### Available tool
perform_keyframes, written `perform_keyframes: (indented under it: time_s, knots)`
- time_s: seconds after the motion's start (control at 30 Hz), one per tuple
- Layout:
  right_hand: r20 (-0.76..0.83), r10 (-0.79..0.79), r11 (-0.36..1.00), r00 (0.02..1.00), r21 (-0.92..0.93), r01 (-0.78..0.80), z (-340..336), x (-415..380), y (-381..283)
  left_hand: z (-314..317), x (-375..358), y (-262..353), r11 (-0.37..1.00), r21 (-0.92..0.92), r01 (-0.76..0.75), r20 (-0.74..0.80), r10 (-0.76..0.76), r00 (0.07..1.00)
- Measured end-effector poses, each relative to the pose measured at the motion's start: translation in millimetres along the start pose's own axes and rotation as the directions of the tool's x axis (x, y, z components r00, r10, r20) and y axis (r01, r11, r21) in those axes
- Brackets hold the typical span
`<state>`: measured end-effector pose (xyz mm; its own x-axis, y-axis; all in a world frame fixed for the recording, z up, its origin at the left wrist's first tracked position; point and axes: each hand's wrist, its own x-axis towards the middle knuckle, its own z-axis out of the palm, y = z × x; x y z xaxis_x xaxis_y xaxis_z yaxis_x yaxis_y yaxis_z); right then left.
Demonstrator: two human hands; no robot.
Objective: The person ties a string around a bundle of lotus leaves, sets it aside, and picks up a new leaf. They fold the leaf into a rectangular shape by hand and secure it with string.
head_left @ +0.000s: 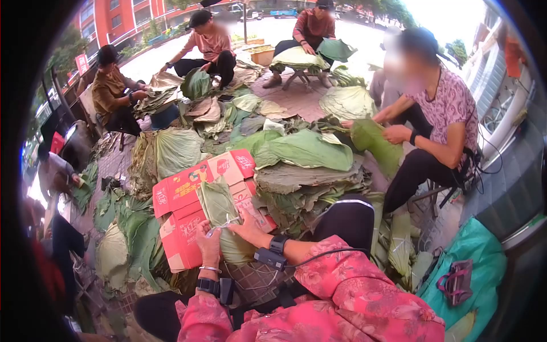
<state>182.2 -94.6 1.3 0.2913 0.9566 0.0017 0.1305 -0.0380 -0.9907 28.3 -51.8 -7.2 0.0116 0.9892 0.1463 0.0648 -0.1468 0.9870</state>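
Folded lotus-leaf bundle is just left of centre, lower half of the frame, lying on a flattened red carton. White string runs across the bundle, near its middle. My left hand has its fingers closed on the string at the bundle's left side; my right hand pinches it from the right, fingers against the leaf. Exact finger placement too small to read. Both wrists carry black straps with boxy modules; silver bracelet on the left.

Beyond the carton, centre of frame: stack of grey-brown lotus leaves, broad green leaf on top. More loose leaves on the brick paving at left. Lower right: long folded leaf bundles, then a teal sack with a purple-edged pouch on it.

Co-workers: person in patterned shirt at right, both hands on a green leaf. Three more seated across the top, upper left to upper centre, all with leaves at their hands or laps.
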Motion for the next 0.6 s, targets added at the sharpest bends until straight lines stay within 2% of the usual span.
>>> perform_keyframes:
  time_s: [0.07,0.1,0.17,0.23,0.27,0.3,0.47,0.53,0.57,0.6]
  knots:
    - [-0.104,-0.135,0.991,0.985,-0.035,0.132,-5,-1,-10,4,-3,20,0.987,-0.002,-0.159,0.061,0.159,0.985]
    - [-0.149,-0.201,0.979,0.968,-0.064,0.193,-11,0,-16,8,-7,39,0.990,-0.060,-0.130,0.101,0.136,0.986]
    - [-0.139,-0.209,0.977,0.968,0.003,0.212,-30,-1,-44,13,-14,87,0.982,-0.178,-0.070,0.145,0.096,0.985]
    - [-0.157,-0.266,0.930,0.951,0.216,0.296,-51,5,-68,19,-18,118,0.975,-0.201,-0.098,0.147,0.129,0.981]
    - [-0.135,-0.244,0.929,0.960,0.250,0.271,-72,-9,-104,21,-20,123,0.970,-0.214,-0.113,0.141,0.145,0.979]
    - [-0.109,-0.225,0.927,0.968,0.283,0.247,-99,-26,-140,21,-20,122,0.972,-0.206,-0.109,0.148,0.141,0.979]
    - [-0.324,-0.294,0.927,0.899,0.135,0.351,-216,-54,-192,6,-9,79,0.984,-0.174,-0.046,0.152,0.073,0.986]
    - [-0.435,-0.328,0.922,0.839,0.044,0.384,-268,-72,-196,5,-7,65,0.984,-0.177,-0.015,0.127,0.038,0.991]
    - [-0.478,-0.304,0.920,0.824,0.076,0.383,-291,-80,-190,4,-7,59,0.983,-0.181,0.008,0.114,0.013,0.993]
    - [-0.523,-0.286,0.940,0.803,0.010,0.341,-312,-91,-180,5,-7,55,0.982,-0.185,0.033,0.103,-0.014,0.995]
